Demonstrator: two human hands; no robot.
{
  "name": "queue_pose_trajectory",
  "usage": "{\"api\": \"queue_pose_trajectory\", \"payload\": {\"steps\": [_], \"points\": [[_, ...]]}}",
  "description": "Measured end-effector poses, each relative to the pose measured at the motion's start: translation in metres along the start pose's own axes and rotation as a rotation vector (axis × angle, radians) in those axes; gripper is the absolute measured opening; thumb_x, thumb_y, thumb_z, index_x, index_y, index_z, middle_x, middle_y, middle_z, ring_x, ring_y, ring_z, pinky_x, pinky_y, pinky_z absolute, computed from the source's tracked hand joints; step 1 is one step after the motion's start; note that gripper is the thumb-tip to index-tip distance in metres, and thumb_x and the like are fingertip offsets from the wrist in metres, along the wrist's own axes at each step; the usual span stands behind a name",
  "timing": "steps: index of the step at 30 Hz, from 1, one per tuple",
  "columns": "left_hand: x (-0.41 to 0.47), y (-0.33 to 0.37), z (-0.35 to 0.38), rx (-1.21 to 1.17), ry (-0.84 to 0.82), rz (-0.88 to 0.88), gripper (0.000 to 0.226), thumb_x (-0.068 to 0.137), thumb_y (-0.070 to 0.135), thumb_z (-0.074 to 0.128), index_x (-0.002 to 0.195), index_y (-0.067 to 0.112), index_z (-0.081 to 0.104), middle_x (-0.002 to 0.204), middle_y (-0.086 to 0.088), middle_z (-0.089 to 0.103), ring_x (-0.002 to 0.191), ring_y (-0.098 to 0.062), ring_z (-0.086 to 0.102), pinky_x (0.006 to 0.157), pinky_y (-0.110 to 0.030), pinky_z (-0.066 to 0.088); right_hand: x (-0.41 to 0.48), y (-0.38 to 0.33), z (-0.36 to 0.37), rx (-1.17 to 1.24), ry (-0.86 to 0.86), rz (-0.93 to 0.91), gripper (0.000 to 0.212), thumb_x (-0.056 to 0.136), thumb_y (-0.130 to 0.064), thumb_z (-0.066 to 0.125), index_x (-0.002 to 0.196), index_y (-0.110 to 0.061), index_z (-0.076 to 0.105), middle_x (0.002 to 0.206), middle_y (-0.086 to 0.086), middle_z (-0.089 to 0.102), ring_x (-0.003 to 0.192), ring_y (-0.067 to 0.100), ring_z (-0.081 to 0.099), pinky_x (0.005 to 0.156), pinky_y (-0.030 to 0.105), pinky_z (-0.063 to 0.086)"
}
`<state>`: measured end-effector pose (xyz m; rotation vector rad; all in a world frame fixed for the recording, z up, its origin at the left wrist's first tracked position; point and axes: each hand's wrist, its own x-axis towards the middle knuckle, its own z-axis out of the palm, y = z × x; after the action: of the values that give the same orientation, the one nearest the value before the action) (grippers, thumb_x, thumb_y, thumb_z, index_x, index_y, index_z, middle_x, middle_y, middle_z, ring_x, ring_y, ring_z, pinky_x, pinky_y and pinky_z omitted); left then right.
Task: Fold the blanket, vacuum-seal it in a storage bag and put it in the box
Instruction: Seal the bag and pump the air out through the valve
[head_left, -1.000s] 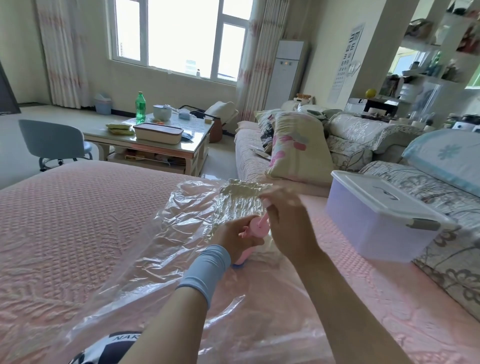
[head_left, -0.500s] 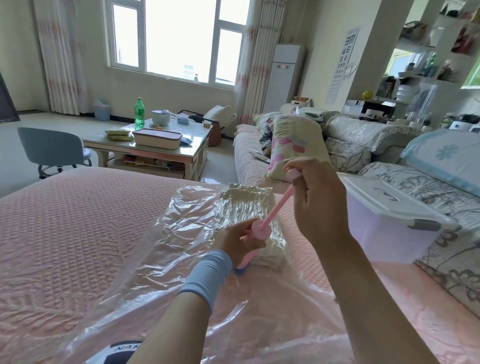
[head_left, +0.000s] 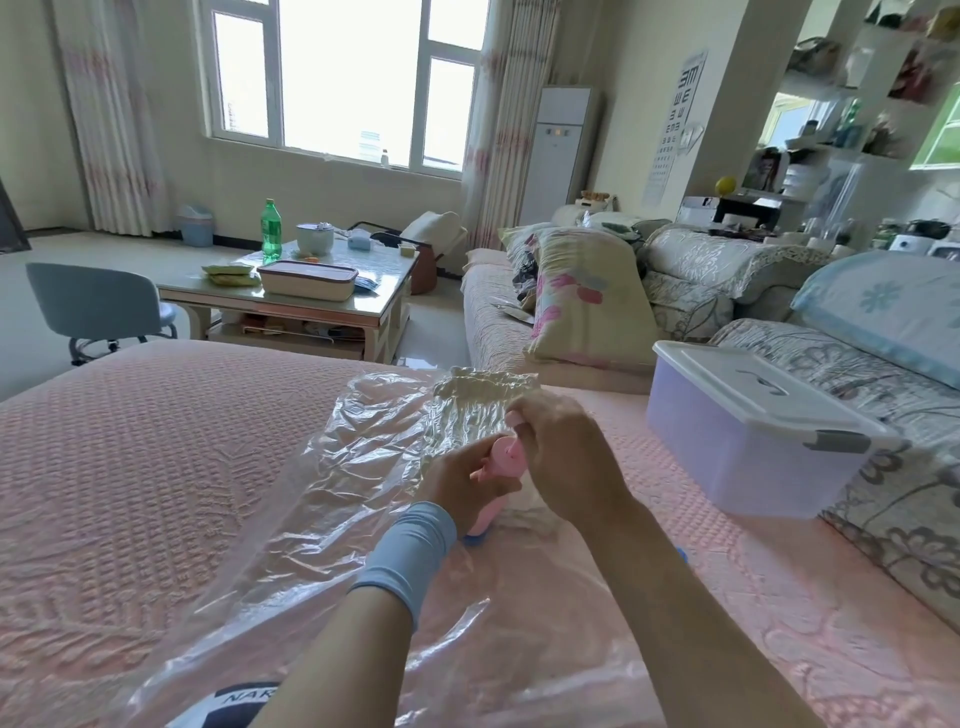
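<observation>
- Left hand (head_left: 467, 480) grips pink pump (head_left: 506, 458) body, centre frame.
- Right hand (head_left: 563, 462) curled round pump handle.
- Clear storage bag (head_left: 332, 499) on bed (head_left: 130, 441); lidded box (head_left: 753, 457) at right.

Only the cap of the pump (head_left: 506, 458) shows between the two sets of fingers. Its barrel drops out of sight behind the left hand (head_left: 465, 483), and most of its handle is buried in the blurred fingers (head_left: 527, 415) of the right hand (head_left: 566, 467). Below the left fingers a blue sliver peeks out, too little to identify. Nearer than the fingers, the storage bag (head_left: 322, 509) and both forearms run off the bottom edge.
</observation>
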<state>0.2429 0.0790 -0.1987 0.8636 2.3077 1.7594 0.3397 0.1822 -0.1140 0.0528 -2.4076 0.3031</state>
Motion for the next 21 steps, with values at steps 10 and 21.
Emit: {"api": "queue_pose_trajectory", "payload": {"steps": [10, 21], "points": [[0.000, -0.005, 0.003, 0.029, -0.018, -0.015, 0.056, 0.065, 0.029, 0.085, 0.112, 0.049, 0.064, 0.101, 0.015, 0.072, 0.096, -0.010, 0.067, 0.094, -0.034, 0.052, 0.017, -0.010, -0.024, 0.036, 0.540, -0.106, 0.020, 0.095, -0.001, 0.051, 0.102, -0.007, 0.069, 0.099, 0.005, 0.068, 0.096, 0.025, 0.057, 0.090, 0.028, 0.044], [0.001, -0.004, 0.004, 0.049, 0.020, 0.029, 0.036, 0.067, 0.035, 0.077, 0.099, 0.047, 0.066, 0.085, 0.015, 0.071, 0.078, -0.005, 0.064, 0.073, -0.022, 0.050, -0.003, 0.002, 0.008, 0.029, -0.053, 0.075, 0.010, 0.095, -0.009, 0.058, 0.095, -0.011, 0.067, 0.092, 0.006, 0.066, 0.085, 0.027, 0.060, 0.075, 0.040, 0.050]]}}
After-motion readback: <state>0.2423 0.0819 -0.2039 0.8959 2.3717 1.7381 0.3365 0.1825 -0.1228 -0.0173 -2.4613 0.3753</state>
